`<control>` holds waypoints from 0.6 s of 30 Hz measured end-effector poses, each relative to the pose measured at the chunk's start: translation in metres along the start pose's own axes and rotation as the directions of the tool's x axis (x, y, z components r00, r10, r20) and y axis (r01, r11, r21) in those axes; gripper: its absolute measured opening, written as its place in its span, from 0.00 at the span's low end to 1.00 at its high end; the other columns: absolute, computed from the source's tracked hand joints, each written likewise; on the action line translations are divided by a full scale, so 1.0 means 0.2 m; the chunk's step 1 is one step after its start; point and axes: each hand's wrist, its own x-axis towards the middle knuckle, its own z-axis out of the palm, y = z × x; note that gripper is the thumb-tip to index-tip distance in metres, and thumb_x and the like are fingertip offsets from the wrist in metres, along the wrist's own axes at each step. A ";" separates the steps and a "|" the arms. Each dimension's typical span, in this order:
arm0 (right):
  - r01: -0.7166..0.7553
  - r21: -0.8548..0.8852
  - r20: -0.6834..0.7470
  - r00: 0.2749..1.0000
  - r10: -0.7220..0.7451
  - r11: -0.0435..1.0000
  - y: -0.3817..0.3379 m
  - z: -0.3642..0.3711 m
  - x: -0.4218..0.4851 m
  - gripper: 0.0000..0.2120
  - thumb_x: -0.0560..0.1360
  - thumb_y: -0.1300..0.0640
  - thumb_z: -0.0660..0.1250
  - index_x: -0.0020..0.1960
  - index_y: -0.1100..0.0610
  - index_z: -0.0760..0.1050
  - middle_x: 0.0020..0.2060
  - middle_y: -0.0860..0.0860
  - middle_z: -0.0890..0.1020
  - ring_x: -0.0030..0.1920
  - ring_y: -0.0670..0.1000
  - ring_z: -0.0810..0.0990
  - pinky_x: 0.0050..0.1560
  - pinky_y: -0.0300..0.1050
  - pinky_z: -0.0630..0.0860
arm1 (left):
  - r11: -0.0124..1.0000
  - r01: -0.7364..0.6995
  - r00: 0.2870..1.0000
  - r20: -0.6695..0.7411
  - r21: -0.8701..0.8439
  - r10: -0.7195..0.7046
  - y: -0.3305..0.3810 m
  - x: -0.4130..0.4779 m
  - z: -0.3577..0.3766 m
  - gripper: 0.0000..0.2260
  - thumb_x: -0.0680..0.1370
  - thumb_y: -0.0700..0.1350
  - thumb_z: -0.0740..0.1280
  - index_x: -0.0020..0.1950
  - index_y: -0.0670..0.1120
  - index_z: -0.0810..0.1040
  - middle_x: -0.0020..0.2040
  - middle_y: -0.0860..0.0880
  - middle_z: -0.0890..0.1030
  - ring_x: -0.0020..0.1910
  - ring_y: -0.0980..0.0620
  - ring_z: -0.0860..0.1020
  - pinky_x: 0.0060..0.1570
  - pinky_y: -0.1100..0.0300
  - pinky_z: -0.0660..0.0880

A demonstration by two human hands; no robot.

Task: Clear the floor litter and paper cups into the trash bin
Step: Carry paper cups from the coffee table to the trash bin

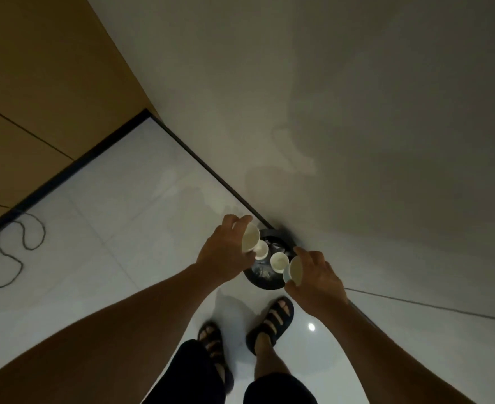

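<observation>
A round black trash bin stands on the floor against the wall, just ahead of my feet. My left hand grips a white paper cup above the bin's left rim, its mouth turned toward me. My right hand grips another white paper cup over the bin's right rim. Two more paper cups, one at the left and one in the middle, lie inside the bin on crumpled litter.
A pale wall rises right behind the bin, with a dark baseboard. Wooden panelling stands at the left. A dark cable snakes over the white tile floor at the left. My sandalled feet stand close to the bin.
</observation>
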 end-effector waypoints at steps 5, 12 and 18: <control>-0.011 -0.005 -0.022 1.000 0.011 1.000 0.16 0.37 0.35 0.36 0.72 0.44 0.70 0.73 0.47 0.57 0.64 0.50 0.69 0.60 0.51 0.73 0.51 0.43 0.76 | 0.999 -0.016 0.999 0.048 -0.043 0.018 -0.28 0.35 0.46 0.36 0.70 0.53 0.74 0.73 0.51 0.59 0.67 0.47 0.65 0.59 0.46 0.73 0.53 0.56 0.75; -0.043 -0.059 -0.024 0.999 0.042 0.997 0.38 0.97 0.78 0.36 0.71 0.44 0.71 0.73 0.52 0.59 0.64 0.53 0.70 0.58 0.54 0.76 0.49 0.46 0.80 | 0.994 -0.052 0.994 0.095 -0.091 0.061 -0.63 0.68 1.13 0.36 0.70 0.51 0.74 0.74 0.49 0.60 0.68 0.46 0.65 0.62 0.44 0.72 0.54 0.54 0.76; -0.044 -0.231 -0.003 0.999 0.044 0.972 0.55 1.25 0.90 0.37 0.69 0.45 0.72 0.73 0.55 0.62 0.61 0.57 0.73 0.59 0.59 0.75 0.51 0.50 0.78 | 0.988 -0.155 0.976 0.149 -0.023 0.156 -0.79 0.80 1.47 0.35 0.71 0.53 0.72 0.74 0.47 0.62 0.67 0.44 0.68 0.62 0.43 0.71 0.57 0.53 0.74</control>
